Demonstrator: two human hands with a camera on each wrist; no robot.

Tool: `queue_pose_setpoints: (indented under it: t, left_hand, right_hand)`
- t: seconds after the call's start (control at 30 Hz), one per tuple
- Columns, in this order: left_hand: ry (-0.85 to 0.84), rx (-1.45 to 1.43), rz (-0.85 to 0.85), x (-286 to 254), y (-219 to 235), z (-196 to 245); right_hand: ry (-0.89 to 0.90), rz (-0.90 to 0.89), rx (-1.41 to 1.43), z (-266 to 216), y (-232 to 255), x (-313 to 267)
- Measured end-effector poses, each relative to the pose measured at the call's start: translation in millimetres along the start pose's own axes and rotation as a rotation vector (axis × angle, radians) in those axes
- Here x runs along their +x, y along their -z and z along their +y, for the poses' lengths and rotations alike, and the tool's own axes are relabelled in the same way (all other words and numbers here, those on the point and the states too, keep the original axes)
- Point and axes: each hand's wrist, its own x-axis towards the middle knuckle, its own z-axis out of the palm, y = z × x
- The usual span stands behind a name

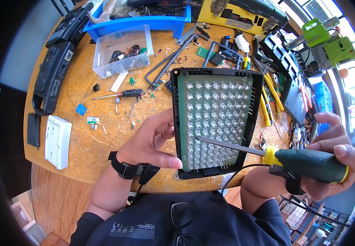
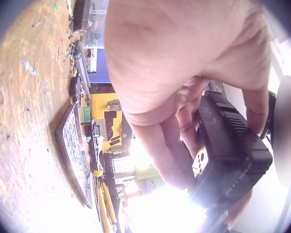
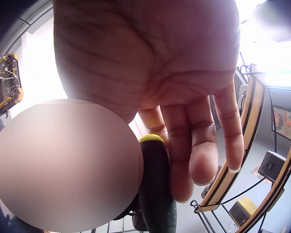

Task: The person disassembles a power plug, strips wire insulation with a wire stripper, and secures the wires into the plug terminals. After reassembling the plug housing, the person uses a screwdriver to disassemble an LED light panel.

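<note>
My left hand (image 1: 148, 139) holds a black plastic housing (image 1: 177, 106) upright by its left side, thumb at the lower left edge. Set in the housing is a green circuit board (image 1: 216, 107) covered with rows of clear LEDs, facing me. With my right hand (image 1: 331, 143) I hold a screwdriver (image 1: 304, 164) by its thick dark green and yellow handle. Its shaft points left across the board, the tip overlapping the LEDs near the left column. In the right wrist view, fingers lie along the handle (image 3: 154, 179). The left wrist view shows the vented black casing (image 2: 233, 145) beneath my fingers.
Behind the housing lie a hacksaw frame (image 1: 171, 59), a small screwdriver (image 1: 130, 93) and scattered scraps. A clear box (image 1: 122, 67), blue bin (image 1: 138, 28) and yellow toolbox (image 1: 234, 20) stand at the back. A white plastic cover (image 1: 57, 142) lies left; yellow-handled tools (image 1: 273, 92) lie right.
</note>
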Motion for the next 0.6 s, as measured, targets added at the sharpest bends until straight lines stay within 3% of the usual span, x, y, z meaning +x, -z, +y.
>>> queue_pose_setpoints:
  t: [0.6]
  left_hand:
    - [-0.014, -0.055, 0.007, 0, 1, -2]
  right_hand:
    - [-0.048, -0.144, 0.067, -6, 4, 10]
